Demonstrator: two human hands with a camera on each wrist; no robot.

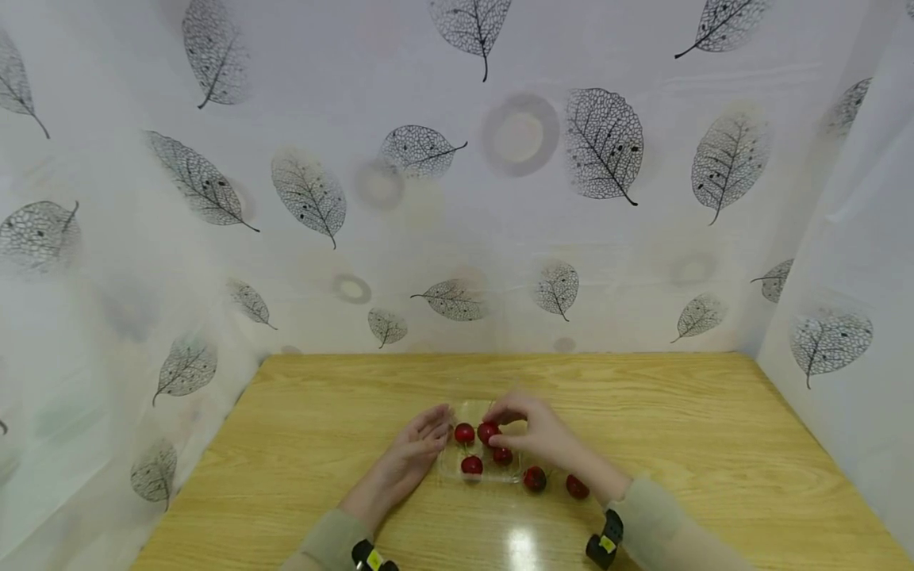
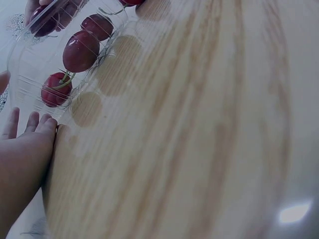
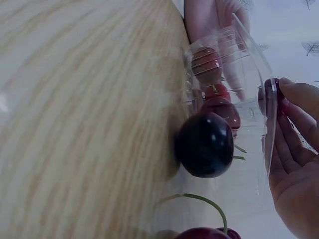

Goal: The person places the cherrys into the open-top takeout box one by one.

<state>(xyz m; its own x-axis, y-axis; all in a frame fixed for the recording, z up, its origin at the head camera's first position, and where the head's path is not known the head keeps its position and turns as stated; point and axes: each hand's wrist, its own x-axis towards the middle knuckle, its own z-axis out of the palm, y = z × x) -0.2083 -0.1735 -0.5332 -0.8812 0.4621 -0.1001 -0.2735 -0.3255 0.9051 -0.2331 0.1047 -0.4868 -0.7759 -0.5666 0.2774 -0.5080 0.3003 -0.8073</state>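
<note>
A clear plastic box (image 1: 493, 477) stands on the table, with three dark red cherries inside, one at the left (image 1: 464, 433), one at the front (image 1: 472, 466) and one at the right (image 1: 503, 456). Over the box, my right hand (image 1: 535, 432) pinches a cherry (image 1: 489, 432) between thumb and fingers; in the right wrist view this cherry (image 3: 282, 102) shows at the box's upper rim. My left hand (image 1: 408, 458) lies along the left side of the box, fingers extended and fingertips at its wall (image 2: 37, 102).
Two more cherries lie on the wooden table (image 1: 343, 396) outside the box, one near its front right corner (image 1: 535, 479) and another farther right (image 1: 577, 487) by my right wrist. A leaf-patterned curtain (image 1: 500, 238) surrounds the table at the back and sides.
</note>
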